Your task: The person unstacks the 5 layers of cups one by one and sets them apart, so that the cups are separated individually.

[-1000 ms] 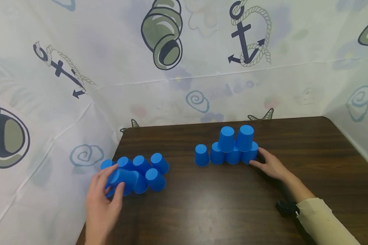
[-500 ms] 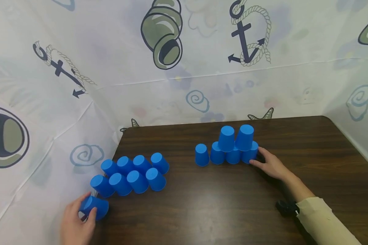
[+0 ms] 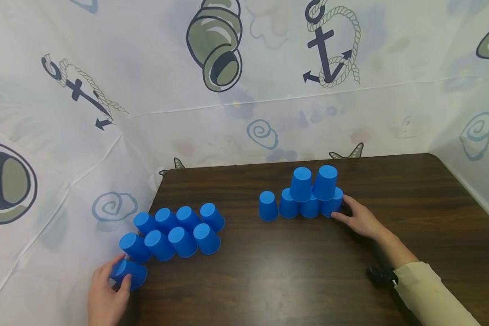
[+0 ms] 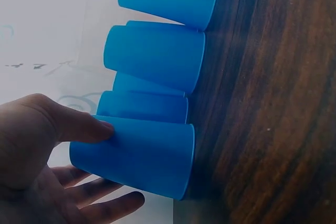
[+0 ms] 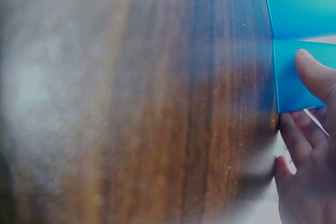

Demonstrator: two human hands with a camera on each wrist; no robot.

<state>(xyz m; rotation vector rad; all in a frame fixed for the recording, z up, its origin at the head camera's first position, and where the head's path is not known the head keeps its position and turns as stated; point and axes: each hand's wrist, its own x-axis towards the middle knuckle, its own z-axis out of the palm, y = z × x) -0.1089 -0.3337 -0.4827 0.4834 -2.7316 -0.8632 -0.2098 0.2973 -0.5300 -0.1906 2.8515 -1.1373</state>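
My left hand [image 3: 107, 290] holds a blue plastic cup [image 3: 133, 274] at the front left of the table, thumb on the near side, as the left wrist view also shows. The cup stands upside down or nearly so, close to the table's left edge. Behind it, several more upturned blue cups [image 3: 160, 245] form two rows. At the right, two upturned cups [image 3: 325, 183] sit on a row of three. My right hand [image 3: 360, 219] grips the rightmost lower cup [image 3: 331, 206], its thumb [image 5: 315, 72] on the near side. A single cup [image 3: 268, 206] stands just left of this stack.
The dark wooden table [image 3: 269, 276] has a left edge close to the left hand. A white printed cloth [image 3: 159, 90] hangs behind the table and along both sides. A black band [image 3: 381, 277] is on the right wrist.
My left hand has carried its cup from over the left rows to the front left, then shifted it slightly right. The right hand and its stack have stayed put.
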